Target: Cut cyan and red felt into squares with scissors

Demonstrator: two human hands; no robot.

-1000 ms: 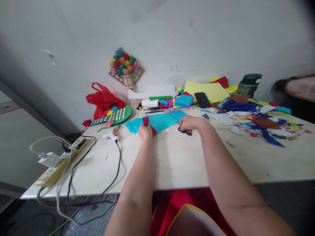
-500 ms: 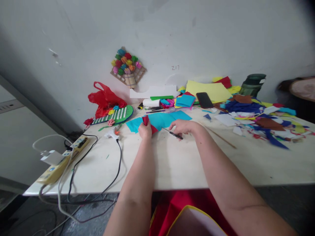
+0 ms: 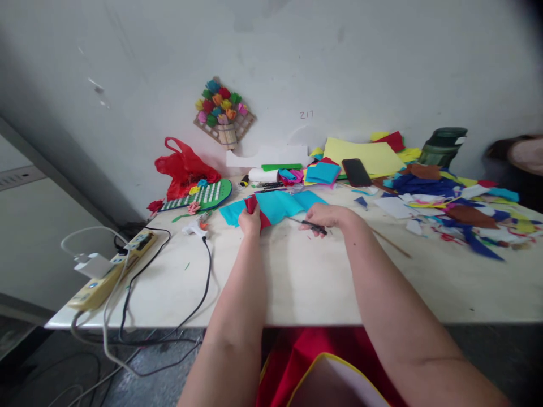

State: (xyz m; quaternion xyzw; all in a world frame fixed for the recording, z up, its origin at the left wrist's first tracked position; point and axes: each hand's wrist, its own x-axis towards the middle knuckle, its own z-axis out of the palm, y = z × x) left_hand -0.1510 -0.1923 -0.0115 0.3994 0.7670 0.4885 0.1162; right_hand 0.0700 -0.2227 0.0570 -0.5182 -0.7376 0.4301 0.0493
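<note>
My left hand (image 3: 249,220) is closed on a folded piece of red paper (image 3: 264,221), which stands up between the fingers and hangs to the right of them. Beneath and behind it, a wide blue sheet (image 3: 278,206) lies across the table. In my right hand (image 3: 324,216) are scissors with black handles (image 3: 314,227), their thin blades pointing left toward the front edge of the blue sheet. A gap separates the blades from the red paper. Tiny red scraps lie on the table just below the scissors.
On the left are a white glue gun (image 3: 197,228), a power strip (image 3: 110,277) with cables and a red bag (image 3: 182,167). A phone (image 3: 356,172), yellow sheets, paper scraps (image 3: 470,216) and a wooden stick (image 3: 392,243) lie right. A green bottle (image 3: 441,148) stands behind.
My right hand has moved right with the scissors, away from the red paper. My left hand still holds the red paper, which now hangs more upright. The whole view has shifted slightly.
</note>
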